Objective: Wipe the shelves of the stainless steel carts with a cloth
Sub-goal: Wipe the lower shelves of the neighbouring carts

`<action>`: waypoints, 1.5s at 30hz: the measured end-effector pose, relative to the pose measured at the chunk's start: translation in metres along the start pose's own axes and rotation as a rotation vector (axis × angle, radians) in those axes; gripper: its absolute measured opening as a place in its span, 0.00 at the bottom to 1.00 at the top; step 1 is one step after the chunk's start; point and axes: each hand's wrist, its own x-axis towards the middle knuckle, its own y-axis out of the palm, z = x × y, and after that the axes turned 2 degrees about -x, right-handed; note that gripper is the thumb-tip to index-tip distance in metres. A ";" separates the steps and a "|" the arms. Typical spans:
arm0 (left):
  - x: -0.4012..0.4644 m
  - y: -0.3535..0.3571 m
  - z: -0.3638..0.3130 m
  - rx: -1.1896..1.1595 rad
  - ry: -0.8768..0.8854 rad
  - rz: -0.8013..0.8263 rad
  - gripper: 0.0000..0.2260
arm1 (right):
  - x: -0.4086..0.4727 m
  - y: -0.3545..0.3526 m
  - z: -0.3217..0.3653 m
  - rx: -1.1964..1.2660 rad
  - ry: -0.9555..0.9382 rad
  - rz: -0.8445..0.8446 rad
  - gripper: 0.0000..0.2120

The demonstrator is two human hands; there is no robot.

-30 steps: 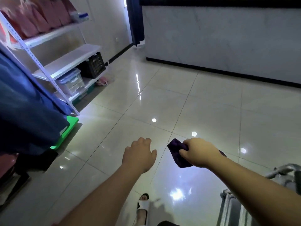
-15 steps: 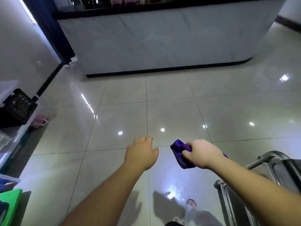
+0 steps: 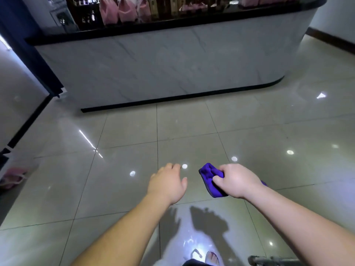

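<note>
Your left hand [image 3: 169, 186] hung out over the tiled floor [image 3: 119, 169] with its fingers loosely curled and nothing in its grip. Just beside it, apart from it, your right hand [image 3: 235, 181] had its grip closed round the purple cloth [image 3: 209, 177], which was bunched in the fist with a fold sticking out toward the left hand. That cloth looked soft, light and limp; it would likely crumple wherever you took it, so a broad hold across the bunched middle seemed best, leaving a flat face free to press on steel. At the lower right edge only a sliver of metal frame, probably a cart [image 3: 272, 260], showed; its shelves were out of view. The wiping, by my judgement, had not yet resumed there.
</note>
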 end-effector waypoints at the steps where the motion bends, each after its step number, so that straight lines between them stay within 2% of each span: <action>1: 0.015 -0.003 -0.006 -0.005 0.003 0.010 0.23 | 0.013 -0.010 -0.005 -0.002 0.003 0.000 0.11; 7: 0.116 -0.018 -0.029 -0.019 0.057 0.055 0.24 | 0.089 -0.050 -0.032 -0.009 0.028 -0.006 0.12; 11: 0.203 -0.027 -0.045 -0.002 0.181 0.046 0.25 | 0.147 -0.072 -0.051 0.051 0.115 -0.019 0.12; 17: 0.346 -0.059 -0.088 0.052 0.408 0.069 0.25 | 0.219 -0.112 -0.082 0.144 0.355 -0.107 0.10; 24: 0.438 -0.066 -0.166 0.175 0.694 0.145 0.26 | 0.244 -0.126 -0.128 0.318 0.639 -0.169 0.10; 29: 0.477 -0.049 -0.241 0.224 0.854 0.210 0.25 | 0.248 -0.131 -0.180 0.397 0.789 -0.193 0.10; 34: 0.511 -0.029 -0.340 0.268 0.959 0.218 0.25 | 0.255 -0.142 -0.261 0.483 0.890 -0.224 0.12; 45: 0.551 -0.010 -0.547 0.286 1.003 0.227 0.26 | 0.264 -0.236 -0.446 0.495 0.939 -0.269 0.11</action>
